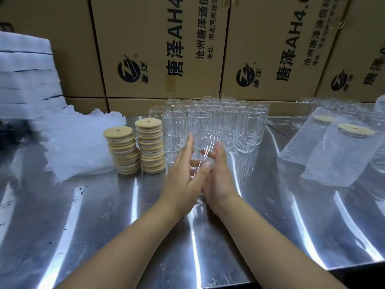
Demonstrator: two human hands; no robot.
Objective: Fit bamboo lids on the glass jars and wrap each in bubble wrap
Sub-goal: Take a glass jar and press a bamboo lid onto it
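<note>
Glass jar [203, 147] lay tilted at centre frame, mouth away, between both hands. Left hand [183, 174] pressed flat on its left side, fingers straight. Right hand [218, 178] cupped it, thumb up, fingers seemingly curled beneath, blurred through the glass. Bamboo lid stacks [149, 147] stood centre-left, bubble wrap [79, 142] left of them. Judged best: one hand should steady the jar upright while the other seats a lid squarely.
</note>
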